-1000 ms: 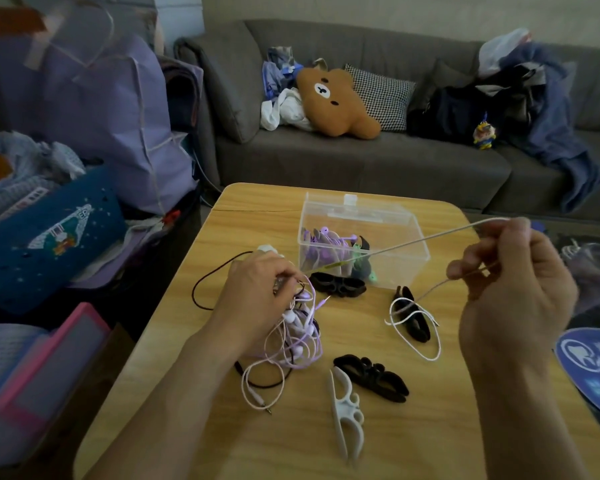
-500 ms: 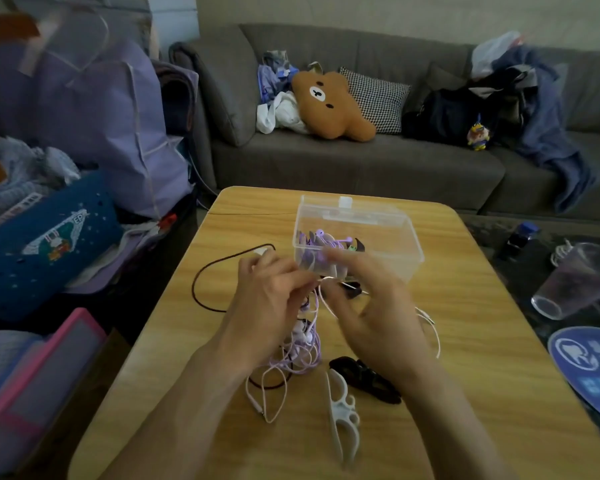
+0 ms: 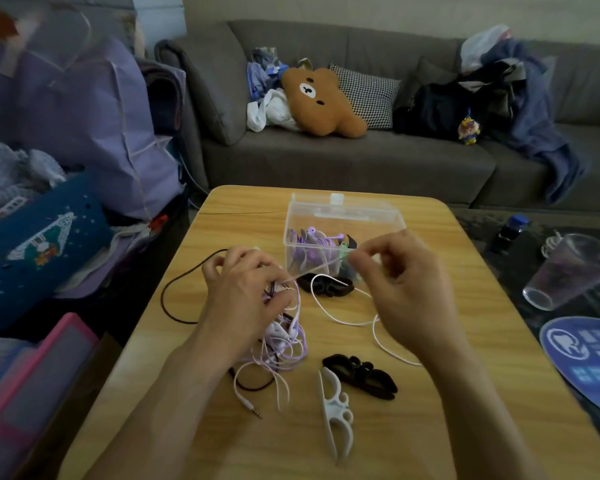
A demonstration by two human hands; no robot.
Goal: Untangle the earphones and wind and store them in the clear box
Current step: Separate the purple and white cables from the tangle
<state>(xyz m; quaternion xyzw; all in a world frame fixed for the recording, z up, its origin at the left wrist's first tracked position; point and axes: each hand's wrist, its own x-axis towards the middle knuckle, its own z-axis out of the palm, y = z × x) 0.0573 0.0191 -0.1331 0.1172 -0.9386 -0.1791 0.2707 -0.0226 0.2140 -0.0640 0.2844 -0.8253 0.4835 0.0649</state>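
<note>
Holding the tangle of earphones (image 3: 284, 337) down on the wooden table (image 3: 465, 292), my left hand (image 3: 246, 299) has its fingers curled round the top of the bundle, where pale purple, white and dark cords knot together. My right hand (image 3: 402, 285) is raised just in front of the clear box (image 3: 343, 216), thumb and forefinger pinching one thin white cord (image 3: 329, 311) that runs taut from the bundle up to my fingertips; the rest of that cord loops loosely across the table beneath my right wrist. A jack plug (image 3: 252, 408) trails from the tangle toward me. The box stands open at the table's far side with purple earphones already inside. Just beside it lies a black winder (image 3: 326, 287); another black winder (image 3: 361, 375) and a white winder (image 3: 336, 420) lie nearer me, touching each other.
</note>
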